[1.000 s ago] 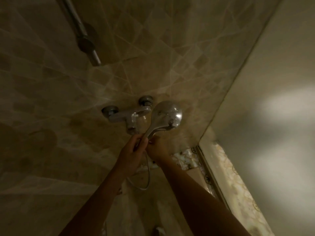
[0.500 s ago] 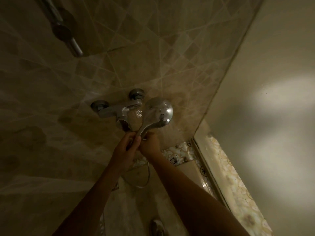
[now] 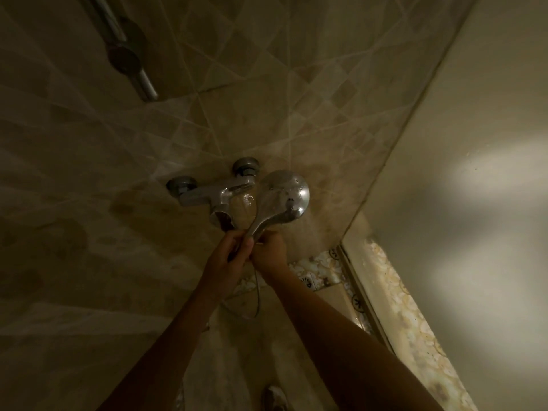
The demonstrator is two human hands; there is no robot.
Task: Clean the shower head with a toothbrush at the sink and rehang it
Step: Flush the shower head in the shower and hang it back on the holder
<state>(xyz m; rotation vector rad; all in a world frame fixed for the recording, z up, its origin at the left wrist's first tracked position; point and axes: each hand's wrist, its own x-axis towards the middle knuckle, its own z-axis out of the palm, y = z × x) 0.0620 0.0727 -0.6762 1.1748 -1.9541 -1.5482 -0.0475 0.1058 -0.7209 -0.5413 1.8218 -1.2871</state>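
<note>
Head view, one shower head (image 3: 283, 197), one wall tap (image 3: 213, 197), two hands raised together, left hand (image 3: 228, 259) and right hand (image 3: 268, 252) gripping the shower head's handle.

Both forearms extend forward and up from the lower frame edge, converging. Left hand (image 3: 228, 258): fingers curled round the lower handle of the shower head (image 3: 284, 197). Right hand (image 3: 269, 251): curled on the same handle, touching the left; finger detail dim.

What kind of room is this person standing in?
Most likely the shower corner of a bathroom: a tiled wall, a chrome mixer tap fixed to it, and a hand-held shower head just beside the tap.
</note>
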